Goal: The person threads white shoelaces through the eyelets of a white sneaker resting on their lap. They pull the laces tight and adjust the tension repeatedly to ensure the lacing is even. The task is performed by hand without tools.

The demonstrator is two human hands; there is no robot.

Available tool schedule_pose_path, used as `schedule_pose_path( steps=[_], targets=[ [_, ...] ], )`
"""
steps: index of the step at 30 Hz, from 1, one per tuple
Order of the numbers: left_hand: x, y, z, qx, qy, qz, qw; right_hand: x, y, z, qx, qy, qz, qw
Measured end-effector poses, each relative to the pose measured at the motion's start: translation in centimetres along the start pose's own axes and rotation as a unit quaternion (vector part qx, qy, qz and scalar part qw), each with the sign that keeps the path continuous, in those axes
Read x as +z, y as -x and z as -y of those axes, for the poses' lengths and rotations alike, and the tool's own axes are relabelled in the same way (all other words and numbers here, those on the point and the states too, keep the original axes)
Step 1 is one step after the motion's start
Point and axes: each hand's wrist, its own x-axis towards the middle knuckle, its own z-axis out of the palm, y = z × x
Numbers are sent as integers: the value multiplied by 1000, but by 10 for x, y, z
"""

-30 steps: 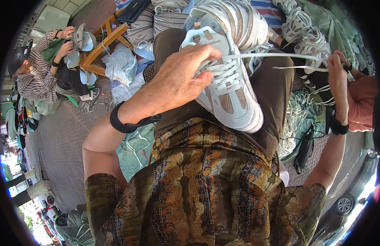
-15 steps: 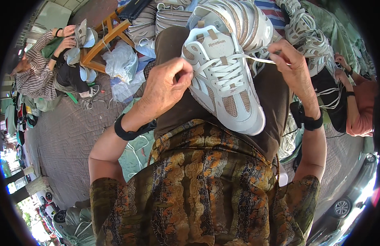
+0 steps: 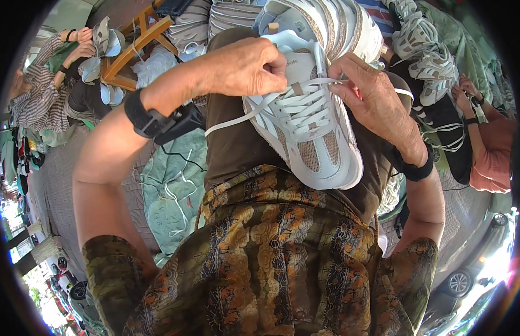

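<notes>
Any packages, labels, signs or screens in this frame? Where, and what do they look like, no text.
Small tan rectangular label on the tongue of the white and beige lace-up sneaker in the lap, between the left hand and right hand.
Crumpled clear plastic bag, upper left, beside the wooden chair frame.
No signs or screens visible.
</notes>
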Motion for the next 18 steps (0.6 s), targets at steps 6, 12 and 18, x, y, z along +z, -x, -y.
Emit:
schedule_pose_path(
  steps=[6,12,18],
  targets=[
    [-7,5,-15,-60,-29,82,994,-1,8,-3,20,-66,37,997],
    [1,9,-28,-30,-143,57,988,-8,6,0,28,-75,66,995],
    [-4,-2,-23,-111,42,126,985,-16,0,0,57,-73,110,990]
  ],
)
